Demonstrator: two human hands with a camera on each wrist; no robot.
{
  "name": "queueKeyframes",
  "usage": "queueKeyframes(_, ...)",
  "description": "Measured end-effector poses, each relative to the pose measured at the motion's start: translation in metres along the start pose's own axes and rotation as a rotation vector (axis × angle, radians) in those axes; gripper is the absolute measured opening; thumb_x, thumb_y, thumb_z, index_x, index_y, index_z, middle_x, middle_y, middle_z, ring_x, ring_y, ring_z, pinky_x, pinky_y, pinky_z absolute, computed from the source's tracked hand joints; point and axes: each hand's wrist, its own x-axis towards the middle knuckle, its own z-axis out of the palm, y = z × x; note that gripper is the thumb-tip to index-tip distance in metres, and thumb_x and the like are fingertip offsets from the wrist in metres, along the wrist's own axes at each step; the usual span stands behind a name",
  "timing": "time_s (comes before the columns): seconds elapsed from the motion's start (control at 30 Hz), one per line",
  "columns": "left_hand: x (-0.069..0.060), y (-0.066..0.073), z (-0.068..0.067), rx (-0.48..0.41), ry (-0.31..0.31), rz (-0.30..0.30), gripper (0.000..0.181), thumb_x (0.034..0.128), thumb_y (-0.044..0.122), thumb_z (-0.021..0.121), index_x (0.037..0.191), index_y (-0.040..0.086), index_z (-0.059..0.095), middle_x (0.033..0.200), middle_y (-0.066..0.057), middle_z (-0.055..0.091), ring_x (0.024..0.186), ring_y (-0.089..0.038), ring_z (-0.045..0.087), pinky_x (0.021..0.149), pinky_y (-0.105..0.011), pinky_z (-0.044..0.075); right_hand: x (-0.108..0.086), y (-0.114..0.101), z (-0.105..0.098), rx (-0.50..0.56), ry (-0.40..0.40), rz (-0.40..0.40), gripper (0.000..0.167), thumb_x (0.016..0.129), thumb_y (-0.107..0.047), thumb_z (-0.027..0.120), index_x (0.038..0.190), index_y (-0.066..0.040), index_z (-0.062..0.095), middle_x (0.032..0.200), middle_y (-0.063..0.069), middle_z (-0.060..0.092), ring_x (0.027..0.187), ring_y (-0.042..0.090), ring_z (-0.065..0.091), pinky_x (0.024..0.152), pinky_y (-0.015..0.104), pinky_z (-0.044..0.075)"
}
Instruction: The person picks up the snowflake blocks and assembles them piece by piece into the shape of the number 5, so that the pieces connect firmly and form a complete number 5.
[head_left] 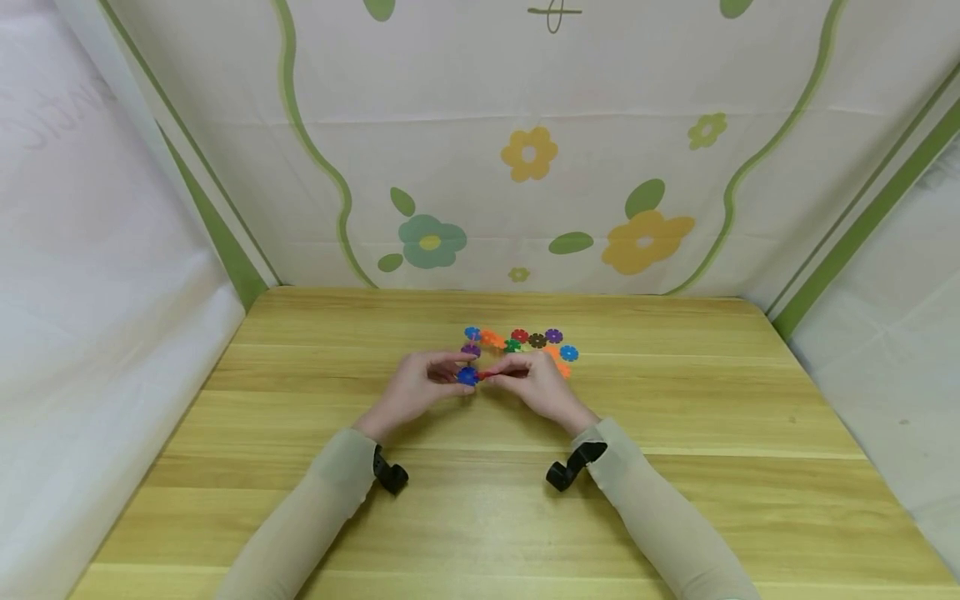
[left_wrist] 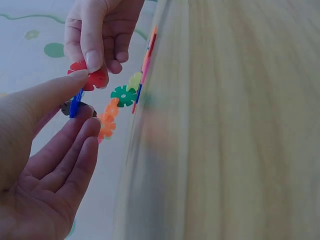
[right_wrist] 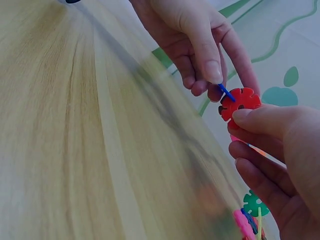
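Observation:
In the head view my left hand point(head_left: 415, 385) pinches a blue notched flower-shaped plastic disc point(head_left: 468, 377) between thumb and fingers. My right hand point(head_left: 543, 387) grips a red notched disc point(right_wrist: 241, 104) by its edge, thumb on its face. The two discs meet at their rims, set crosswise; how deep the slots fit cannot be told. Just behind the blue disc is a purple disc point(head_left: 470, 351), partly covered by the left fingers. Beyond it a light blue disc point(head_left: 472, 332) and orange discs point(head_left: 492, 339) lead toward a green disc point(left_wrist: 123, 96).
Behind my right hand lie more discs: a red one point(head_left: 520, 336), a brown one point(head_left: 537, 341), a purple one point(head_left: 553, 336), a light blue one point(head_left: 569, 353) and orange ones point(head_left: 564, 368). The wooden table point(head_left: 712, 500) ends at a patterned cloth wall point(head_left: 465, 167).

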Motion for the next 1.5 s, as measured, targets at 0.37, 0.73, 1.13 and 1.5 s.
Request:
queueKeyframes(0.37,0.0,0.001,0.003,-0.006,0.031,-0.025,0.047,0.085,0.024,0.086,0.129,0.013,0.072,0.101,0.003,0.073,0.089,-0.014,0.068,0.081,-0.034,0.058,0.001,-0.001,0.0,-0.002,0.014,0.005,0.012,0.094,-0.009,0.075,0.103,-0.015,0.081,0.099,-0.004,0.076,0.09,0.016,0.072,0.08,0.032,0.059)
queueKeyframes(0.73,-0.001,-0.002,-0.001,-0.236,0.007,-0.194,0.035,0.0969,0.023,0.074,0.122,0.001,0.064,0.1,-0.013,0.074,0.093,-0.029,0.071,0.084,-0.04,0.058,-0.001,-0.001,-0.002,0.068,0.038,-0.001,0.01,0.094,-0.008,0.075,0.103,-0.011,0.08,0.098,0.003,0.076,0.091,0.03,0.072,0.077,0.032,0.059)
queueKeyframes(1.13,0.002,0.003,0.003,-0.323,-0.07,-0.233,0.027,0.1063,0.016,0.058,0.113,-0.008,0.068,0.102,-0.02,0.073,0.097,-0.035,0.07,0.091,-0.049,0.056,-0.003,-0.005,-0.017,0.031,0.076,0.053,0.029,0.089,-0.012,0.081,0.115,0.0,0.075,0.109,0.014,0.074,0.094,0.027,0.072,0.078,0.031,0.059)
queueKeyframes(1.5,0.0,-0.003,0.001,-0.338,-0.04,-0.23,0.025,0.1068,0.014,0.056,0.116,-0.006,0.068,0.106,-0.022,0.072,0.1,-0.035,0.069,0.092,-0.045,0.056,-0.028,0.023,-0.076,-0.223,0.125,0.215,0.035,0.085,-0.023,0.086,0.115,-0.007,0.077,0.106,0.005,0.074,0.089,0.02,0.068,0.075,0.031,0.057)
